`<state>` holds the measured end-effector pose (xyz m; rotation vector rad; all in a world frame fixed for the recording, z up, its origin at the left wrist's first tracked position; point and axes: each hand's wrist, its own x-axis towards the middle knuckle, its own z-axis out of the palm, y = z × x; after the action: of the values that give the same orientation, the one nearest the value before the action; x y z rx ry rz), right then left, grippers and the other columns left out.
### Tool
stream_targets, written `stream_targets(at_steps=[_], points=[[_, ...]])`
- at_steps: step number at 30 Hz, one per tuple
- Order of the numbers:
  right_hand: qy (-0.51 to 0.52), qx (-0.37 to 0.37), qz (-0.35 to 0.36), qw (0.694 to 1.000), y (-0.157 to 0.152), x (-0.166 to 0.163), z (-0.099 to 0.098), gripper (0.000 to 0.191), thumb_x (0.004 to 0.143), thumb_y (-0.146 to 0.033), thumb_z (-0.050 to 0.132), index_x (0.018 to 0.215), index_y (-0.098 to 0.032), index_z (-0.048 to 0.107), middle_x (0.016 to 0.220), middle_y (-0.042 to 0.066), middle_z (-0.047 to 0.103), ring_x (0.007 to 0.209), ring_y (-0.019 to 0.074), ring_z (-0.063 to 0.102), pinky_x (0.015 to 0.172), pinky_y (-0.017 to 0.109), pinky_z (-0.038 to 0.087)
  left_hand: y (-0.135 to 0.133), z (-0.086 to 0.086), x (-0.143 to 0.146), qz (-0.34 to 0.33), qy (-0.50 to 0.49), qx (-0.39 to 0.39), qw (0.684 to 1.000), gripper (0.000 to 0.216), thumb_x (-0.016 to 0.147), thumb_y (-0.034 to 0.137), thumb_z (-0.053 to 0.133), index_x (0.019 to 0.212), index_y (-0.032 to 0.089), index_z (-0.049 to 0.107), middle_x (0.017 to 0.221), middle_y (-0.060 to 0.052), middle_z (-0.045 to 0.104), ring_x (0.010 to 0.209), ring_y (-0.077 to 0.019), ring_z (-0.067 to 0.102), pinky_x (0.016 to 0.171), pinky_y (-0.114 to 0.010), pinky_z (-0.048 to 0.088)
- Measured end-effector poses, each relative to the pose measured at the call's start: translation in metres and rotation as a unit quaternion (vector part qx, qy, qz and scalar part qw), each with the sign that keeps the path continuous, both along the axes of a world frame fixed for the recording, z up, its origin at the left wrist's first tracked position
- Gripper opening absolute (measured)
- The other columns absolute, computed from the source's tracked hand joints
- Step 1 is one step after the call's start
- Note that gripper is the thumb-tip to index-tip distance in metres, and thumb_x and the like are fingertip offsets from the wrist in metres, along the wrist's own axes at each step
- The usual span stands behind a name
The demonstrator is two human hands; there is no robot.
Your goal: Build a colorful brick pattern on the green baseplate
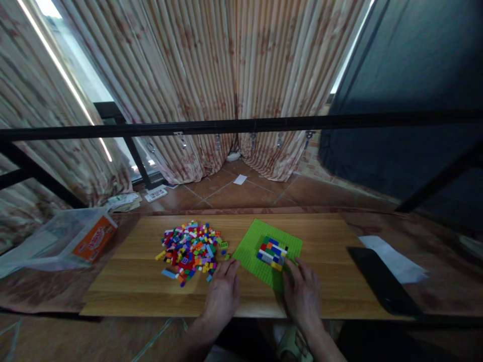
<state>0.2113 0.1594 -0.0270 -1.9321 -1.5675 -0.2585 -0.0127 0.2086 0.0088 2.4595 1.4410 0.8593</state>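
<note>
A green baseplate (256, 246) lies tilted on the wooden board (132, 281), with a small block of blue, white, red and yellow bricks (272, 251) built on it. A pile of loose coloured bricks (190, 247) sits to its left. My left hand (222, 291) rests flat on the board, fingers stretched toward the plate's left corner and the pile's edge. My right hand (304, 291) lies on the plate's near right edge, fingers curled loosely beside the built bricks; nothing is seen in it.
A clear plastic box with an orange label (75, 239) stands at the left. A black flat object (381, 284) and a white paper (396, 259) lie at the right. A black metal bar (241, 124) crosses ahead; curtains hang behind.
</note>
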Motion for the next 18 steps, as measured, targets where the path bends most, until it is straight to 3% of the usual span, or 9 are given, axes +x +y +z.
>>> stream_targets(at_steps=[7, 18], points=[[0.056, 0.019, -0.042, 0.997, 0.009, 0.03, -0.01, 0.052, 0.095, -0.049, 0.033, 0.11, -0.012, 0.066, 0.119, 0.02, 0.06, 0.109, 0.0308, 0.053, 0.091, 0.047, 0.044, -0.002, 0.011, -0.065, 0.099, -0.034, 0.002, 0.994, 0.032, 0.091, 0.019, 0.046, 0.119, 0.018, 0.061, 0.112, -0.011, 0.068, 0.107, -0.0244, 0.063, 0.094, -0.043, 0.055], [-0.001, -0.06, -0.032, 0.998, 0.01, 0.018, -0.008, 0.042, 0.094, -0.041, 0.036, 0.109, -0.017, 0.068, 0.12, 0.014, 0.063, 0.106, 0.0312, 0.052, 0.087, 0.047, 0.043, 0.009, 0.008, -0.077, 0.133, -0.071, -0.026, 0.988, 0.032, 0.089, 0.022, 0.05, 0.119, 0.019, 0.06, 0.111, -0.01, 0.067, 0.105, -0.0239, 0.063, 0.092, -0.043, 0.054]])
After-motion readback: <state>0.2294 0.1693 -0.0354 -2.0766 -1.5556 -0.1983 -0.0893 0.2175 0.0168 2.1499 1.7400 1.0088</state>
